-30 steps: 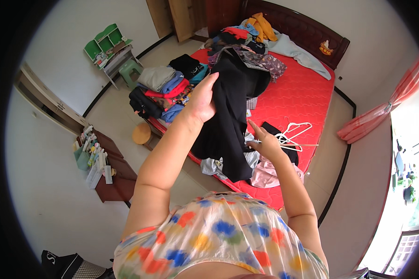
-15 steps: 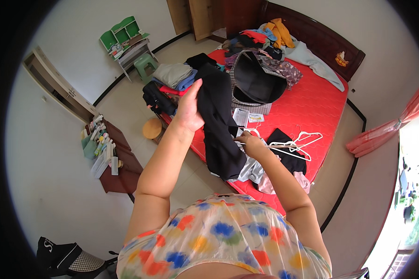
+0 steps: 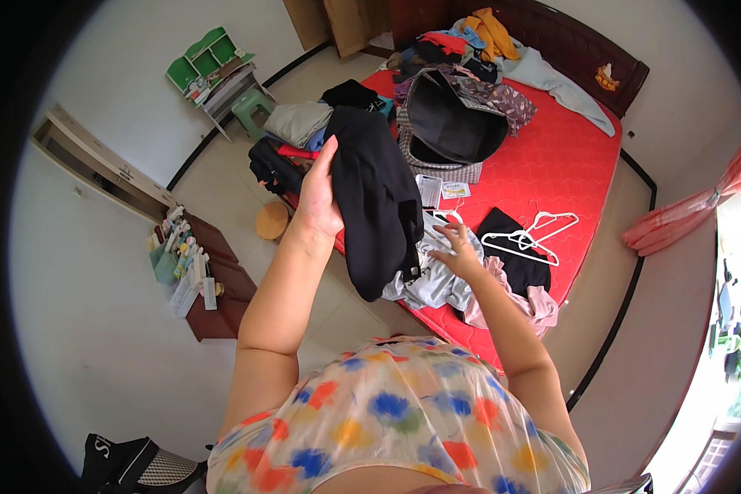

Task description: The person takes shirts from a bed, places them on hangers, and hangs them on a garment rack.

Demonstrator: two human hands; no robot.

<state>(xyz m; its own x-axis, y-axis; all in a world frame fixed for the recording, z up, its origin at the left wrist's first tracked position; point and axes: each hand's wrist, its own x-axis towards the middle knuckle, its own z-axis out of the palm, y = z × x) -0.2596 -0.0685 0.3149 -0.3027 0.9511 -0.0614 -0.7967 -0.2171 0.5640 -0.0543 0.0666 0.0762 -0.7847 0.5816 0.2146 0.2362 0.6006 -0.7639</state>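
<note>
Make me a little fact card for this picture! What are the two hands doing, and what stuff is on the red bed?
Left hand: holding up a black garment
Right hand: fingers spread, over a silvery garment
Bed: red, with a dark wooden headboard
Near right hand: white hangers, pink cloth
Farther up bed: open bag, dark inside; heaped clothes beyond
Near bed: round wooden stool

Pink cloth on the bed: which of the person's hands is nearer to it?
The right. The right hand is just beyond the pink cloth, toward its left; the left hand is farther left, holding up the black garment.
</note>
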